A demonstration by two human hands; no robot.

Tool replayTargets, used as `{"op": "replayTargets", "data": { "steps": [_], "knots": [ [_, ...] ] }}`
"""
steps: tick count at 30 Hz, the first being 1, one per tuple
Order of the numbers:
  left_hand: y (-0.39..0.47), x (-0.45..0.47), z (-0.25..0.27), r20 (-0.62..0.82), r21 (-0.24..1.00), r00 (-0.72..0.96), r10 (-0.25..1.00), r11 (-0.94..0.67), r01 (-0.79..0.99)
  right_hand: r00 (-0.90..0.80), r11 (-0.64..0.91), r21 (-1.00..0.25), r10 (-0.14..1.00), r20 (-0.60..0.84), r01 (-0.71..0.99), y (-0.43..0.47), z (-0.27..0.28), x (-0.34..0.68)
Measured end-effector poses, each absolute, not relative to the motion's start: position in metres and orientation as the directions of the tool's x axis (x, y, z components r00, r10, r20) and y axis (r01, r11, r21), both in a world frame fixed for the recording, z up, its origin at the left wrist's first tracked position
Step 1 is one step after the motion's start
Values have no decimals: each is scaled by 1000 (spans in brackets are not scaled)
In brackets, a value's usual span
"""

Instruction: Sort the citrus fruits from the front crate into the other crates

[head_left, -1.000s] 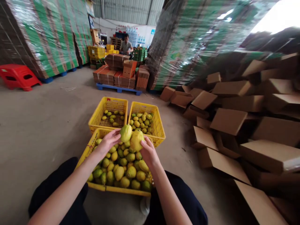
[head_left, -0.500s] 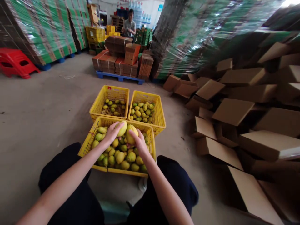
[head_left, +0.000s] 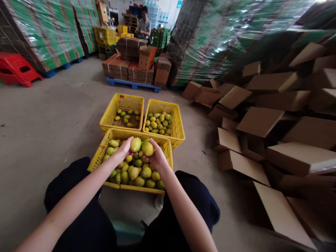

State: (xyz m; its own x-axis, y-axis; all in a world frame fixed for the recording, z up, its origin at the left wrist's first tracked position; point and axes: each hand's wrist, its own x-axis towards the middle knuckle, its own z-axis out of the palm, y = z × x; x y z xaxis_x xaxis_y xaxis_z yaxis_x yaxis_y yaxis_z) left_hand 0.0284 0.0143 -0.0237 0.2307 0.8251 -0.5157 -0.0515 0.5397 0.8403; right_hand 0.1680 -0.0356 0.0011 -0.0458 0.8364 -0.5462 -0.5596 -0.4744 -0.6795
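Observation:
My left hand [head_left: 126, 147] is closed round a yellow-green lemon [head_left: 135, 144]. A second lemon [head_left: 147, 148], greener at its top, sits in the grip of my right hand [head_left: 157, 155]. Both fruits are held side by side above the near yellow crate [head_left: 141, 189], which is filled with many yellow and green lemons [head_left: 134, 173]. Beyond it stand two more yellow crates. The far left crate [head_left: 105, 123] has several lemons on its bottom; the far right crate [head_left: 179, 120] contains a larger pile.
Open cardboard boxes [head_left: 259, 122] lie heaped along the right. Behind the crates, a blue pallet [head_left: 133, 85] bears flattened cartons [head_left: 117, 66]. Wrapped green stacks [head_left: 52, 31] and a red stool [head_left: 18, 68] stand at the left. A person [head_left: 144, 26] sits at the back.
Both lemons have turned in my hands, and my fingers now sit more to their outer sides and underneath. The view has shifted slightly.

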Motion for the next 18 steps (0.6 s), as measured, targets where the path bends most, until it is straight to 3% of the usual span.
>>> {"op": "replayTargets", "data": {
  "steps": [4,7,11,14,18],
  "knots": [
    [13,28,-14,-587,764,307,749,638,-94,-14,-435,-739,866,-500,-515,-35,-1,170],
    [14,27,-18,-523,816,286,803,569,-104,179,-302,-826,886,-428,-476,-37,-3,171],
    [11,28,-27,-467,880,161,870,475,-20,459,-34,-978,879,-127,-204,-44,1,171],
    [7,29,-20,-426,904,126,896,425,38,448,51,-998,893,27,-43,-46,4,171],
    [7,26,-5,-430,903,112,896,424,68,486,54,-993,868,101,109,-40,1,173]
  ]
}}
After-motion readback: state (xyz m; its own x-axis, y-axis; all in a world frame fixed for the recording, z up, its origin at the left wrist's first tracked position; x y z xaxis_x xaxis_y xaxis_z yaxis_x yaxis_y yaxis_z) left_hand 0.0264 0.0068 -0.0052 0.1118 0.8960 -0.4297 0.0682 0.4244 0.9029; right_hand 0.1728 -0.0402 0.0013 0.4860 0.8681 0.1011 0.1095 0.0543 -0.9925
